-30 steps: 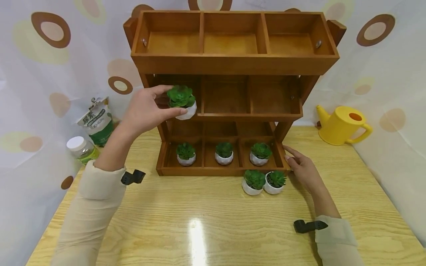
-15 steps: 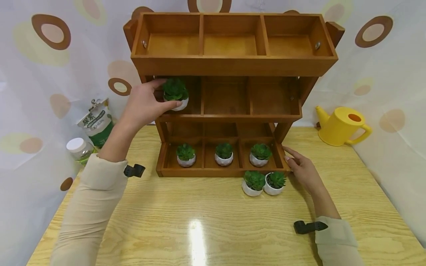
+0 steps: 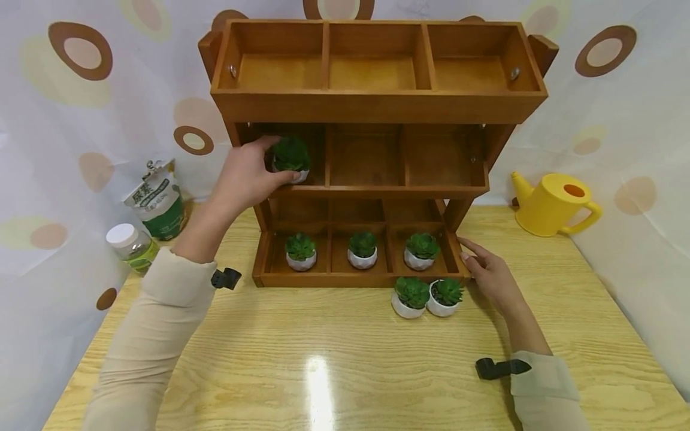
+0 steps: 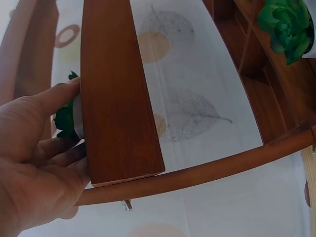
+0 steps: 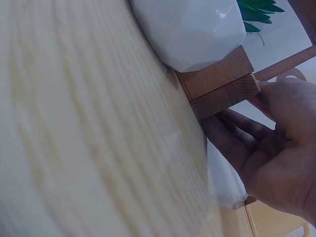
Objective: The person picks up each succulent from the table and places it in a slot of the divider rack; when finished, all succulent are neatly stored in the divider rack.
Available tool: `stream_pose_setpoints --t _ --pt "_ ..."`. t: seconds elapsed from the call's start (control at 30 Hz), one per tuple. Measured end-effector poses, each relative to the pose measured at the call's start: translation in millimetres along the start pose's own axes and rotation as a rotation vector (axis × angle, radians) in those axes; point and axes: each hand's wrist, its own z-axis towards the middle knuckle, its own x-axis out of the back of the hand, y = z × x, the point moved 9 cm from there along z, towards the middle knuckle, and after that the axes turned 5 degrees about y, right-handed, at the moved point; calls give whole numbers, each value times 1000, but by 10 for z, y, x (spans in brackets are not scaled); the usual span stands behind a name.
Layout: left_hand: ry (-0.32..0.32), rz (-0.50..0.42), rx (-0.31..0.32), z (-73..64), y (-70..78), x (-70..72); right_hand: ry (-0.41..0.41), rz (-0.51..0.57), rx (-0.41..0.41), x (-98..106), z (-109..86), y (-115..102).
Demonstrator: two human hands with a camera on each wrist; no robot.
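In the head view my left hand (image 3: 250, 170) holds a succulent in a white faceted pot (image 3: 291, 157) between thumb and fingers. The pot is in the left compartment of the wooden shelf's middle tier (image 3: 377, 190). In the left wrist view the tier's brown board (image 4: 118, 98) hides most of that pot, and green leaves (image 4: 65, 118) show beside the fingers. My right hand (image 3: 493, 278) rests against the outer right end of the bottom tier, fingers loosely extended. The right wrist view shows its fingertips touching the wooden end (image 5: 224, 96).
Three potted succulents (image 3: 363, 250) sit one per compartment in the bottom tier. Two more pots (image 3: 409, 304) stand before its right front edge. A yellow watering can (image 3: 555, 203) is at right; a lidded jar (image 3: 132, 245) and a clipped bag (image 3: 159, 203) stand at left.
The left hand has carried the succulent down and back into the middle tier's left compartment, then slightly to the right. The right hand has stayed at the shelf's end.
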Motion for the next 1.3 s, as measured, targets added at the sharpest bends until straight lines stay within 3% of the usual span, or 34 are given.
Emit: stream_pose_setpoints --t 0.4,0.87,1.13,1.3 --pt "-37 0 30 0 9 -36 0 1 4 -6 4 1" --pt "-12 -53 9 -48 18 -57 0 -6 17 3 -16 -24" --pt "84 -139 -5 -217 46 0 -4 9 1 -17 3 5" --pt "220 -205 -106 -481 210 132 -11 29 -16 -34 -1 31"
